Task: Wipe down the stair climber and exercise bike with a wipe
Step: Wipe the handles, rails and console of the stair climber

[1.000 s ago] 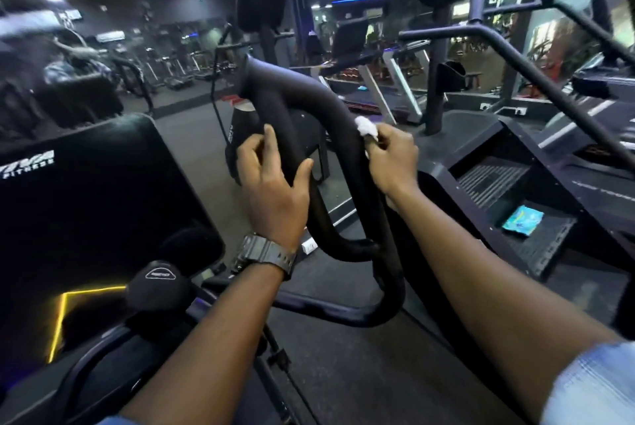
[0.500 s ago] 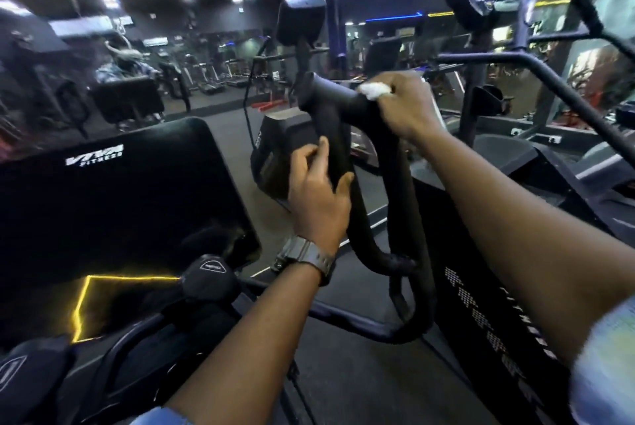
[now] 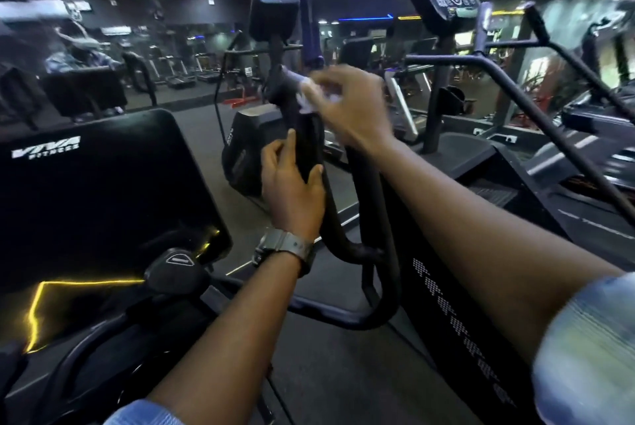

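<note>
Reading "VIVA FITNESS" on black pad

The right hand was motion-blurred, mostly hiding the white wipe; its grip was unreadable.

My left hand is raised in front of me, forearm reaching up from below, a watch strapped at the wrist; its fingers and thumb curl round the bar between them. My right hand is higher and farther out, blurred, arm stretched forward from a rolled sleeve; its fingers pinch something white just beyond my left fingertips.
</note>
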A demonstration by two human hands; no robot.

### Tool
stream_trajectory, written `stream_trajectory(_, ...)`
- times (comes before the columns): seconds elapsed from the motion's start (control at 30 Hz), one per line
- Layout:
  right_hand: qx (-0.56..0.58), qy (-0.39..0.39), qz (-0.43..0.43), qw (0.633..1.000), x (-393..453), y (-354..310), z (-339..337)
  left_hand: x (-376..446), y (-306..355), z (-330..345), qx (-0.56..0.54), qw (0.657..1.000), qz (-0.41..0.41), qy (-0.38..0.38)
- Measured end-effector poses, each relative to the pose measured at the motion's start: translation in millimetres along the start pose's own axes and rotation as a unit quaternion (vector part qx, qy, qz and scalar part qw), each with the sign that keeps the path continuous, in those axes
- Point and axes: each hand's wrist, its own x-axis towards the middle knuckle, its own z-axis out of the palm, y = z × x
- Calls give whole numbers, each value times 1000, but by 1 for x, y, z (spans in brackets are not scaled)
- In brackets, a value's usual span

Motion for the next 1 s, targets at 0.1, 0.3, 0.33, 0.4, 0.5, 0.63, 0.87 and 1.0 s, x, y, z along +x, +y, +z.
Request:
stream_trajectory(0.1, 8, 20, -102, 995, 2, -12, 12, 0, -1, -1, -4, 1000, 2, 19)
stream_trajectory(0.3, -36, 75, 51, 995, -56, 56, -6, 3, 1, -9, -22, 1000, -11, -13)
stream_trajectory(0.33, -35, 80, 51, 995, -56, 53, -3, 2, 1, -9, -27, 999, -12, -15)
stream_trajectory(0.4, -20, 73, -4, 997, -36, 35, 4, 2, 1, -8, -30, 999, -13, -20)
stream_trajectory(0.5, -12, 51, -50, 997, -16, 25, 3, 1, -2, -8, -19, 999, 0, -27)
stream_trajectory(0.63, -92, 22, -44, 995, -80, 67, -9, 1, -5, -9, -26, 999, -3, -21)
stream_trajectory(0.87, -167, -97, -8, 981, -214, 96, -17, -21, -12, -4, -43, 998, -33, -33)
stream_trajectory(1.0, -169, -141, -30, 975, -180, 89, -24, -38, -23, 3, -53, 996, -58, -45)
